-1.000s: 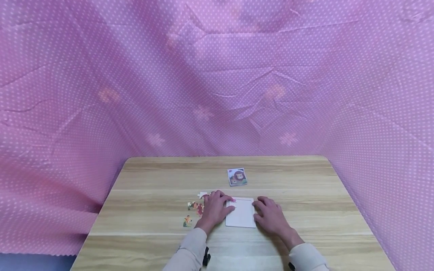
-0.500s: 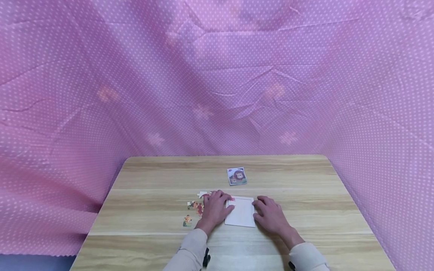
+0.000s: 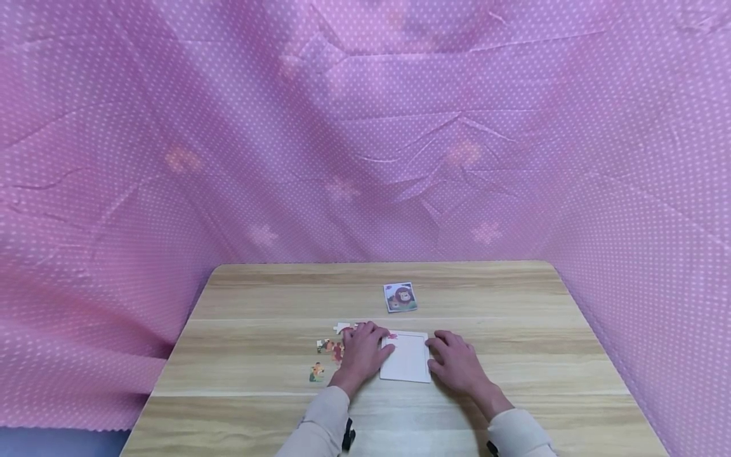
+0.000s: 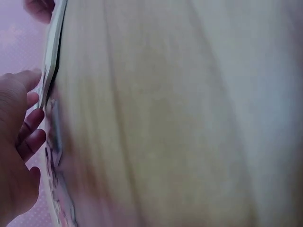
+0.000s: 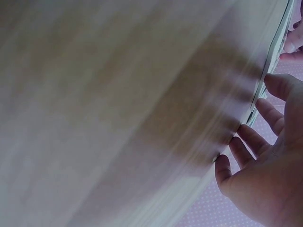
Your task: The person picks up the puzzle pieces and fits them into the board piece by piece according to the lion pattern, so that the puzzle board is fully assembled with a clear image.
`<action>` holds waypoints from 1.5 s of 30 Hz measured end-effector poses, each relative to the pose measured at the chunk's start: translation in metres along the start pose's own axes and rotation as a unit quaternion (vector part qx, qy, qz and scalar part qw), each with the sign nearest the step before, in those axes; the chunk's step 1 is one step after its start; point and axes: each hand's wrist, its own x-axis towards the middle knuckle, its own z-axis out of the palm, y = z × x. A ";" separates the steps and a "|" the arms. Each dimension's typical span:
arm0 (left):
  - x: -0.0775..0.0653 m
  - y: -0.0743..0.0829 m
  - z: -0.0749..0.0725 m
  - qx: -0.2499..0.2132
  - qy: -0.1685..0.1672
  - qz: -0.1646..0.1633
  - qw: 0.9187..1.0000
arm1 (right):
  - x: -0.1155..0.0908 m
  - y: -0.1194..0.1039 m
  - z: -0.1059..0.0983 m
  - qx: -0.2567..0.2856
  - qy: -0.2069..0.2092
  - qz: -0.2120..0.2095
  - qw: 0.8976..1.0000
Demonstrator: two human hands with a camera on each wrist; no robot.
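Note:
A flat white puzzle tray with a raised rim and a pink mark at its upper left corner lies between both hands. My left hand rests at the tray's left side, index finger and thumb reaching over its edge. Along the opposite edge, my right hand touches the rim with loosely spread fingertips. Colourful jigsaw pieces lie beside and partly beneath the left hand, which hides some of them. In the left wrist view, the left hand has its fingers relaxed at the tray's edge.
A picture card with a lion lies behind the tray. One more jigsaw piece sits apart at the left. The wooden table is enclosed by a pink dotted cloth at the back and sides.
Both hands stay in place, with the tray shifting very slightly between them. Pieces and card look the same.

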 end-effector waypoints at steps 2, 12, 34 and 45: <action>0.001 -0.002 -0.004 -0.001 0.000 -0.007 1.000 | 0.000 0.000 0.000 -0.002 -0.001 0.000 1.000; 0.004 -0.027 -0.022 -0.013 0.014 -0.033 0.999 | -0.001 0.000 -0.003 -0.009 -0.010 0.009 1.000; -0.001 -0.076 -0.039 0.010 -0.014 -0.128 0.992 | 0.001 0.000 -0.003 -0.008 -0.015 0.016 1.000; -0.005 -0.082 -0.038 -0.003 0.004 -0.134 0.991 | 0.001 -0.002 -0.002 -0.006 -0.015 0.013 1.000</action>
